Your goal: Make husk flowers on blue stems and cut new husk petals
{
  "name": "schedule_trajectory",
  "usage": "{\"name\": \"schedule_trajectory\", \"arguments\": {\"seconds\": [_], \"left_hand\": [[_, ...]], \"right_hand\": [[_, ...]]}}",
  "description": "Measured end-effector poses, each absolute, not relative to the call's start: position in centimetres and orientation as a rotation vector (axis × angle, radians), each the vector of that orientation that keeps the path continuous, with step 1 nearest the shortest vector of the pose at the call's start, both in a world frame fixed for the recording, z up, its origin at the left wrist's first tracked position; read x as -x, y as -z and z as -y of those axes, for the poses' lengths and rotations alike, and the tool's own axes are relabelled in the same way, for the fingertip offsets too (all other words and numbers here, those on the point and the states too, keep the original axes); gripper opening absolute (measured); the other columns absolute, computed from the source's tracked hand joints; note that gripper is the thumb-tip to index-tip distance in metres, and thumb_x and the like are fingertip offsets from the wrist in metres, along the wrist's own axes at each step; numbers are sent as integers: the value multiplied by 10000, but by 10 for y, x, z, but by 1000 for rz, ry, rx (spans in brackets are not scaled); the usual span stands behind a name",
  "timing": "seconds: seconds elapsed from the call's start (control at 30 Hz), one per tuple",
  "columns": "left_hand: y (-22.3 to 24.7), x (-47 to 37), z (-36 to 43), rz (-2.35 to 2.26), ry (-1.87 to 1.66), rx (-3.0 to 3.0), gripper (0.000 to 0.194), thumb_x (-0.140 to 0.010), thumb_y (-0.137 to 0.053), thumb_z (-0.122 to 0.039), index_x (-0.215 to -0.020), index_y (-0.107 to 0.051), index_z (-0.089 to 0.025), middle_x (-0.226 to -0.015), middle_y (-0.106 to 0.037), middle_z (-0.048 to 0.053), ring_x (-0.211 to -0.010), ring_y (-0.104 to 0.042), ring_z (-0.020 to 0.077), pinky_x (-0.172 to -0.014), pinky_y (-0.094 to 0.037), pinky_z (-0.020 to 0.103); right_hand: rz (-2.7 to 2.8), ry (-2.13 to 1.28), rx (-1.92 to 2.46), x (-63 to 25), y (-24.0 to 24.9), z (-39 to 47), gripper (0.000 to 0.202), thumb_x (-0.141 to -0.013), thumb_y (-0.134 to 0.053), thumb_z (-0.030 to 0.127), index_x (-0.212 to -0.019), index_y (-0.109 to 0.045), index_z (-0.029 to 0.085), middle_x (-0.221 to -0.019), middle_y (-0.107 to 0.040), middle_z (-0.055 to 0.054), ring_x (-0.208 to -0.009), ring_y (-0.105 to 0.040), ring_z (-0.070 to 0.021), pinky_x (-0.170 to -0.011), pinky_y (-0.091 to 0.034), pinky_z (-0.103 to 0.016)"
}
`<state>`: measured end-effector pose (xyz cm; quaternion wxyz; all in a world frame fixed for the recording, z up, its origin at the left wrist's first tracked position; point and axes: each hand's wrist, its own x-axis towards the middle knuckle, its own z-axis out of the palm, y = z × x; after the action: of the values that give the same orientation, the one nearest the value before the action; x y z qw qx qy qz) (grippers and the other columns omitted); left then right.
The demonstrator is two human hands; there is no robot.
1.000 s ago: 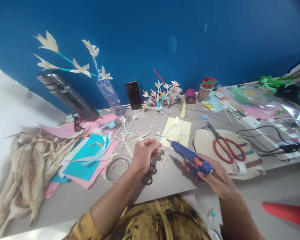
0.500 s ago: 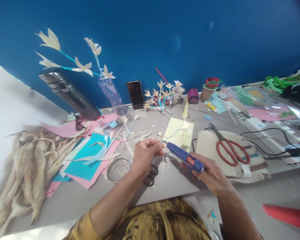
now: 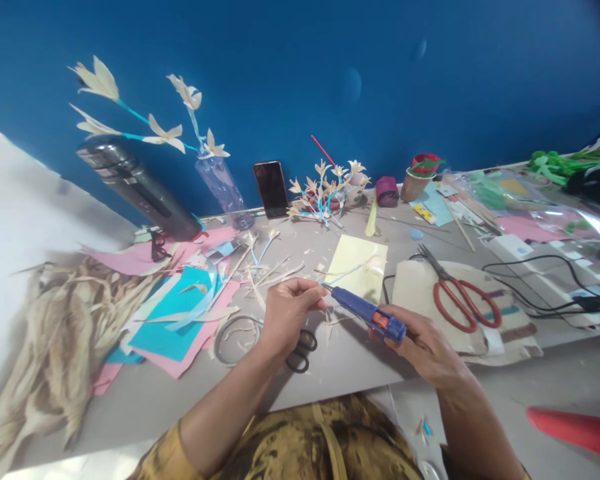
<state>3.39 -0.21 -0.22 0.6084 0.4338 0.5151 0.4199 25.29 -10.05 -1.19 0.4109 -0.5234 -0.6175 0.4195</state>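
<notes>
My left hand is closed in a pinch at the table's middle; what lies between its fingertips is too small to make out. My right hand is wrapped round a blue glue gun, whose metal tip points left and meets the left fingertips. A thin pale blue stem runs from near the tip across a yellow paper sheet. Black-handled scissors lie under and beside my left wrist, partly hidden by it.
Red-handled scissors rest on a folded cloth at the right. Behind stand a phone, a clear bottle with pale flowers, and a dark flask. Dried husks and coloured paper cover the left. A power strip is at right.
The glue gun has shifted slightly left and down, its tip now closer to my left fingertips. My left hand has barely moved.
</notes>
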Motion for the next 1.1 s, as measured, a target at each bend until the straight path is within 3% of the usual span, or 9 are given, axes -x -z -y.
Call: {"name": "schedule_trajectory", "arguments": {"seconds": [0.4, 0.6, 0.8, 0.97, 1.1], "left_hand": [[0, -32, 5, -1203, -973, -1041, 182, -672, -833, -302, -719, -750, -147, -610, -695, 41, -578, -655, 144, -638, -537, 268], [-4, -30, 2, -1189, -948, -916, 200, -641, -824, -290, -663, -714, -124, -613, -679, 38, -517, -618, 114, -575, -537, 250], [-9, -24, 1, -1132, -903, -795, 299, -544, -895, -320, -656, -704, -120, -689, -705, 39, -512, -618, 98, -493, -510, 201], [-15, -19, 6, -1081, -875, -765, 340, -534, -926, -343, -665, -710, -116, -695, -706, 39, -508, -606, 86, -515, -541, 213], [-19, -18, 11, -1031, -842, -732, 356, -524, -945, -330, -668, -700, -117, -710, -712, 38, -511, -608, 85, -528, -555, 223]], "right_hand": [[1547, -1059, 1312, -253, 10, 104, 424, -945, -549, 568, -1017, -692, 175, -858, -715, -76, -776, -656, -216, -675, -511, -256], [1598, -1009, 1321, -258, 14, 107, 331, -953, -563, 482, -1042, -681, 186, -890, -723, -69, -800, -667, -217, -687, -512, -264], [1808, -636, 1540, -253, 20, 100, 249, -951, -577, 352, -1136, -667, 212, -1024, -730, -83, -920, -668, -250, -813, -506, -349], [1981, -333, 1749, -242, 26, 85, 302, -916, -656, 399, -1115, -691, 175, -990, -719, -123, -917, -649, -307, -799, -502, -423], [1869, -244, 1737, -236, 24, 82, 349, -851, -737, 407, -1131, -719, 200, -1178, -685, -144, -1075, -605, -352, -899, -487, -483]]}}
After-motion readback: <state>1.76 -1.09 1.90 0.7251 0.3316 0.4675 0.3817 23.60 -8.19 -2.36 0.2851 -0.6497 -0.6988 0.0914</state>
